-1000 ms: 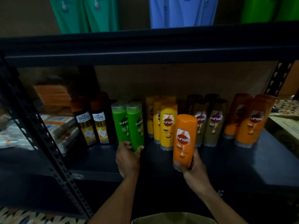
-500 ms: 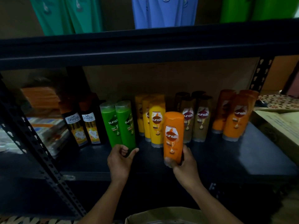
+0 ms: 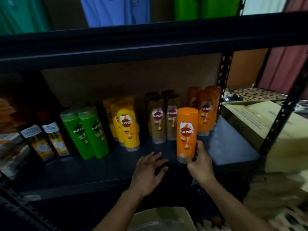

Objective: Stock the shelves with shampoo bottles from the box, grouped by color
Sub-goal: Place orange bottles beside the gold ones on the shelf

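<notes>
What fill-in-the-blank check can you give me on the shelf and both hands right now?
The right hand grips an upright plastic shampoo bottle coloured ____. The left hand, fingers spread, holds ____. The two green plastic bottles stand between the black labelled bottles and the ____ group.
Missing words: orange; nothing; yellow.

Dark shelf board [image 3: 230,147], bare patch at 3 o'clock end. Bottles upright along back, grouped by colour: black pair [image 3: 48,139] at 9 o'clock end; green pair [image 3: 88,132] just beside it; yellow cluster [image 3: 128,127] toward 11; brown cluster [image 3: 158,120] at 12; orange cluster [image 3: 206,114] at 2. Front orange bottle [image 3: 186,130] upright at 5 o'clock of brown cluster; base contact with board unclear.
</notes>
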Action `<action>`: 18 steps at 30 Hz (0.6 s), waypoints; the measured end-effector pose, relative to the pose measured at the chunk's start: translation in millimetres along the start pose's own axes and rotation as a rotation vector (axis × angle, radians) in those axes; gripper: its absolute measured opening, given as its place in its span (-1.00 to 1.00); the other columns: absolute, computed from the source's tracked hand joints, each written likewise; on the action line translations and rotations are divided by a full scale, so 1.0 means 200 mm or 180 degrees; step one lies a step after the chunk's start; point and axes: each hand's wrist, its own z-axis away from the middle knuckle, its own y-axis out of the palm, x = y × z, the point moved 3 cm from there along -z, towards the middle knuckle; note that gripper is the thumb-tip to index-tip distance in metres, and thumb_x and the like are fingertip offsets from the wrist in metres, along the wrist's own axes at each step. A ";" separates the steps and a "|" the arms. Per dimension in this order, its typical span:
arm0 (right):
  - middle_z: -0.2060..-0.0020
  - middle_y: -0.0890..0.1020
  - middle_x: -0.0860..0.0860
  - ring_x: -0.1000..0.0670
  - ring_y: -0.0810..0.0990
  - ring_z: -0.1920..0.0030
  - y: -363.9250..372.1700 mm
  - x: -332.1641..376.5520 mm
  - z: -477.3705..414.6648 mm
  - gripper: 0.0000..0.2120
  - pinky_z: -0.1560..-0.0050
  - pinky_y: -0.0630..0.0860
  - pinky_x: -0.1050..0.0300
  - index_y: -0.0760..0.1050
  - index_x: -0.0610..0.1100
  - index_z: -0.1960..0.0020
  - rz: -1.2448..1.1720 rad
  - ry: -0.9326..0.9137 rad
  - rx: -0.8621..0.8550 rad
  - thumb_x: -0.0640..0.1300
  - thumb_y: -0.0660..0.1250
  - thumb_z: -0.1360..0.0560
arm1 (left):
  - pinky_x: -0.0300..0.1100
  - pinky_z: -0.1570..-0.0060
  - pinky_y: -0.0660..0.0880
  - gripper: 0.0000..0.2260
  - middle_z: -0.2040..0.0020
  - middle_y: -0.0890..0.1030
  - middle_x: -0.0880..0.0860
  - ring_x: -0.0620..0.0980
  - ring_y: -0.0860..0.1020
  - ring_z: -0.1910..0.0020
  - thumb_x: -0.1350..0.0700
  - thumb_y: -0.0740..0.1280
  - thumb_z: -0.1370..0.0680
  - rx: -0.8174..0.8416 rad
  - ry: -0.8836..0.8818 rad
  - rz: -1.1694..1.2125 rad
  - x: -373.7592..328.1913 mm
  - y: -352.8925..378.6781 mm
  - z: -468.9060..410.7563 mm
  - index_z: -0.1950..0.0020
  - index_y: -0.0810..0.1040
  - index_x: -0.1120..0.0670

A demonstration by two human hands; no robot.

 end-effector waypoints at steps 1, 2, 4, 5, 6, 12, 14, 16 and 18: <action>-0.21 0.52 0.11 0.02 0.50 -0.20 -0.06 -0.03 -0.03 -0.39 -0.16 0.46 -0.01 0.27 0.26 -0.35 0.0014 0.0032 -0.0063 0.02 0.55 -0.46 | -0.02 -0.61 -0.02 -0.61 -0.63 0.21 -0.19 -0.09 0.07 -0.64 -0.23 0.11 -0.70 0.0083 0.0008 -0.0004 -0.05 0.03 -0.05 -0.52 0.38 -0.28; -0.21 0.53 0.11 0.02 0.51 -0.19 -0.13 -0.05 -0.05 -0.38 -0.16 0.47 -0.02 0.28 0.26 -0.37 0.0028 0.0053 -0.0135 0.02 0.55 -0.46 | -0.02 -0.60 -0.05 -0.61 -0.64 0.19 -0.20 -0.09 0.04 -0.65 -0.23 0.10 -0.70 0.0134 0.0023 -0.0011 -0.09 0.06 -0.09 -0.53 0.37 -0.30; -0.17 0.54 0.09 0.00 0.52 -0.14 -0.25 -0.09 -0.11 -0.38 -0.11 0.46 0.00 0.31 0.18 -0.41 0.0121 0.0064 -0.0284 -0.01 0.54 -0.47 | -0.01 -0.59 -0.06 -0.61 -0.65 0.16 -0.20 -0.08 0.02 -0.65 -0.23 0.08 -0.70 0.0191 0.0063 -0.0028 -0.15 0.11 -0.17 -0.54 0.35 -0.31; -0.16 0.54 0.09 -0.01 0.52 -0.13 -0.31 -0.11 -0.13 -0.39 -0.09 0.44 0.01 0.32 0.14 -0.43 0.0221 0.0063 -0.0365 -0.01 0.53 -0.48 | -0.01 -0.59 -0.06 -0.61 -0.65 0.16 -0.19 -0.08 0.02 -0.65 -0.23 0.08 -0.71 0.0216 0.0090 -0.0037 -0.18 0.13 -0.20 -0.54 0.34 -0.32; -0.14 0.54 0.08 -0.03 0.53 -0.11 -0.37 -0.13 -0.16 -0.40 -0.08 0.44 0.02 0.33 0.11 -0.43 0.0344 0.0040 -0.0467 -0.01 0.53 -0.48 | 0.00 -0.59 -0.07 -0.61 -0.65 0.14 -0.19 -0.08 0.01 -0.65 -0.23 0.07 -0.71 0.0252 0.0121 -0.0048 -0.21 0.15 -0.24 -0.54 0.32 -0.32; -0.14 0.63 0.03 -0.11 0.61 -0.11 -0.60 -0.25 -0.36 -0.48 -0.12 0.57 -0.11 0.37 0.05 -0.35 0.0671 0.0036 -0.0727 -0.03 0.54 -0.49 | 0.05 -0.60 -0.09 -0.61 -0.66 0.11 -0.19 -0.06 -0.02 -0.66 -0.21 -0.01 -0.73 0.0291 0.0103 -0.0194 -0.35 0.23 -0.40 -0.57 0.26 -0.33; -0.20 0.63 0.00 -0.11 0.61 -0.16 -0.62 -0.27 -0.41 -0.45 -0.16 0.57 -0.12 0.37 0.04 -0.38 0.0666 -0.0009 -0.0664 -0.04 0.54 -0.48 | 0.06 -0.60 -0.08 -0.60 -0.66 0.12 -0.18 -0.04 -0.01 -0.66 -0.19 -0.01 -0.73 0.0255 0.0043 -0.0237 -0.37 0.24 -0.43 -0.58 0.25 -0.32; -0.20 0.62 0.00 -0.06 0.59 -0.14 -0.64 -0.29 -0.46 -0.45 -0.11 0.53 -0.01 0.39 0.01 -0.39 0.0643 -0.0064 -0.0678 -0.06 0.54 -0.48 | 0.06 -0.60 -0.06 -0.61 -0.66 0.13 -0.17 -0.03 -0.01 -0.66 -0.18 0.00 -0.73 0.0232 0.0025 -0.0260 -0.39 0.26 -0.46 -0.58 0.25 -0.32; -0.23 0.61 -0.01 -0.04 0.57 -0.15 -0.66 -0.32 -0.51 -0.42 -0.09 0.49 0.04 0.38 -0.01 -0.44 0.0619 -0.0080 -0.0697 -0.07 0.53 -0.50 | 0.05 -0.60 -0.05 -0.61 -0.66 0.14 -0.17 -0.03 0.01 -0.66 -0.17 0.01 -0.74 0.0183 0.0011 -0.0255 -0.41 0.27 -0.49 -0.58 0.27 -0.31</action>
